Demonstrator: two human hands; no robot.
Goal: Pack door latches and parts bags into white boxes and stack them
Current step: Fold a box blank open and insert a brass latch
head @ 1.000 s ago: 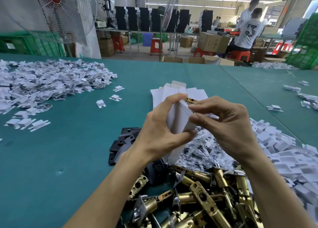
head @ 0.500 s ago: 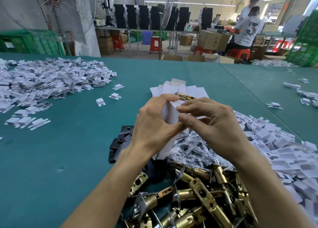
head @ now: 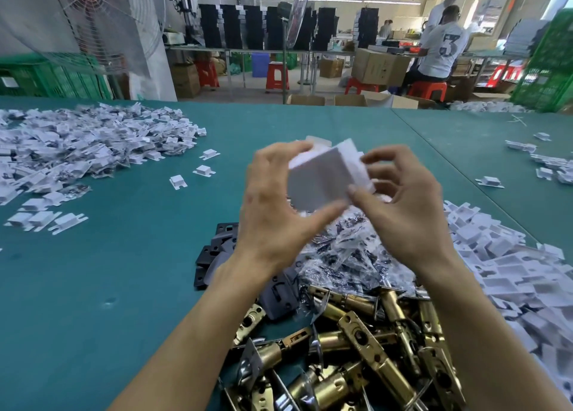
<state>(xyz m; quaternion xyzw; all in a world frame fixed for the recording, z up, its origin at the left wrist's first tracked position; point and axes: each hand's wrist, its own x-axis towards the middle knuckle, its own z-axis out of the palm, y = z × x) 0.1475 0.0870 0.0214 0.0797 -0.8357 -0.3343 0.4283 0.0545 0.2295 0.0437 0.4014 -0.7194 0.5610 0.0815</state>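
Green worktop (head: 124, 271) carries heaps of brass door latches (head: 372, 333) and parts bags (head: 356, 255), and above them the left hand (head: 269, 212) and right hand (head: 406, 212) both grip one white box (head: 322, 174), fingers curled round its ends, probably to tuck its flap closed.

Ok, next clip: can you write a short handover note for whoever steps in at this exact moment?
Left hand: grips the white box between thumb and fingers, held above the table.
Right hand: thumb and fingertips pinch the box's right end.
Stock: brass latches heaped nearest, parts bags just beyond, white cardboard pieces piled to the right.
Done: one box formed and in hand; its contents are hidden, flap state blurred.
Left: check the end is shut, set it down to stack, then pack the next.
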